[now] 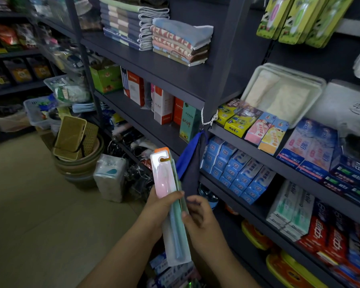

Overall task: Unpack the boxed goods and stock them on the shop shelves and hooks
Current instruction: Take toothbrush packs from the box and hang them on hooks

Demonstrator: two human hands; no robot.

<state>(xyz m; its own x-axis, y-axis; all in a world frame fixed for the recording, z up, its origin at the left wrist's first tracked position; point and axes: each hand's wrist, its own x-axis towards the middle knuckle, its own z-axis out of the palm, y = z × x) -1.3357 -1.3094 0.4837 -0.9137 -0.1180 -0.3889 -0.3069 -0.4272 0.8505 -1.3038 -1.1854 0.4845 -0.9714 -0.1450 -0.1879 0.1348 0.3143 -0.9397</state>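
Note:
A small stack of toothbrush blister packs [167, 179], pink, green and blue with orange hang tabs on top, stands upright in front of the dark shelving. My left hand [161, 206] grips the stack from the left around its middle, thumb across the front. From the right, my right hand [199, 210] has its fingers curled against the stack's right edge and pinches it. Green packaged toothbrushes [299, 17] hang on hooks at the upper right.
Dark shelves [175, 73] hold folded towels [154, 30], boxed goods and rows of toothpaste boxes [241, 175]. A blue bag [190, 154] hangs on the upright. Stacked basins and baskets [77, 150] and tissue packs [110, 177] stand on the tiled floor at left.

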